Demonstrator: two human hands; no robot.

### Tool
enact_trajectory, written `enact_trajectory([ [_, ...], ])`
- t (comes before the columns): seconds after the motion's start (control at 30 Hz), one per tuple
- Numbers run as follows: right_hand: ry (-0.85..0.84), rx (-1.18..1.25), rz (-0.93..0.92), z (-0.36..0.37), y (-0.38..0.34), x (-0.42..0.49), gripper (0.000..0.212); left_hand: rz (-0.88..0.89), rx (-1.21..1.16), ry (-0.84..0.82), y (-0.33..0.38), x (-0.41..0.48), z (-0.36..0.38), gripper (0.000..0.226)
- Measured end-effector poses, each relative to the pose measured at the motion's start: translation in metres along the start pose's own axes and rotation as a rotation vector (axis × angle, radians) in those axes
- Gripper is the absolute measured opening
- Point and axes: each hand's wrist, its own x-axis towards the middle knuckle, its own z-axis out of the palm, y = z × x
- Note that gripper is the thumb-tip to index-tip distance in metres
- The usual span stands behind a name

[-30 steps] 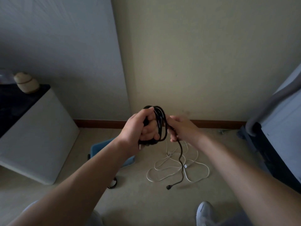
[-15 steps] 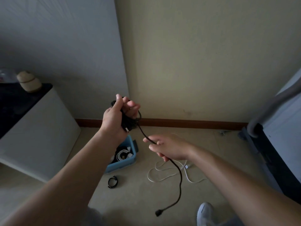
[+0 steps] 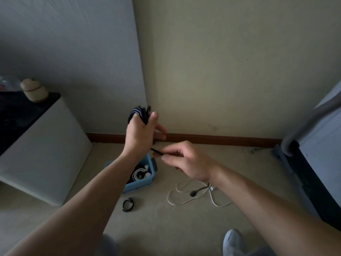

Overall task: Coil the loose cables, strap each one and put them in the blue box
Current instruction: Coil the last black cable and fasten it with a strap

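- Gripping a coiled black cable (image 3: 140,114), the left hand (image 3: 141,134) holds it up before the wall.
- The right hand (image 3: 187,161) pinches that cable's loose strand beside the left wrist.
- The blue plastic box (image 3: 144,184) sits on the floor below, with coiled cables inside.
- A loose white cable (image 3: 175,198) lies to its right, and a small black strap loop (image 3: 127,205) lies in front.

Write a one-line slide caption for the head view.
Left hand holds a coiled black cable, right hand pinches its trailing length; blue box and loose white cable lie on the floor.
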Motion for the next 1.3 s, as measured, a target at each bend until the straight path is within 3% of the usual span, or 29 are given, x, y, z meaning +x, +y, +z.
enact_trajectory([
  [0.13, 0.183, -0.153, -0.138, -0.007, 0.0, 0.002, 0.011, 0.023, 0.129, -0.122, -0.009, -0.002, 0.008, 0.054],
  [0.27, 0.392, -0.153, -0.196, -0.02, 0.003, 0.005, 0.017, -0.003, -0.025, -0.31, -0.014, -0.009, 0.011, 0.064],
  [0.43, 0.529, -0.205, -0.182, -0.036, 0.0, 0.006, 0.03, -0.051, -0.004, -0.496, -0.013, -0.021, 0.024, 0.089],
  [0.5, 0.55, -0.235, -0.167, -0.043, 0.002, 0.006, 0.034, -0.133, -0.116, -0.554, -0.012, -0.021, 0.027, 0.09],
  [0.6, 0.568, -0.224, -0.133, -0.053, 0.008, 0.007, 0.037, -0.196, -0.254, -0.656, -0.009, -0.02, 0.027, 0.064],
  [0.73, 0.434, -0.081, -0.133, -0.066, 0.013, 0.007, 0.026, -0.23, -0.208, -0.788, -0.003, -0.02, 0.02, 0.04],
  [0.83, 0.365, -0.027, -0.147, -0.074, 0.02, 0.007, 0.017, -0.182, -0.122, -0.79, 0.003, -0.022, 0.018, 0.029],
  [1.03, 0.489, -0.014, -0.031, -0.071, 0.038, 0.012, 0.019, -0.218, -0.305, -0.792, 0.005, -0.021, 0.015, 0.031],
  [1.3, 0.424, 0.179, 0.076, -0.048, 0.039, 0.017, 0.015, -0.399, -0.787, -0.921, -0.001, -0.009, 0.006, 0.031],
])
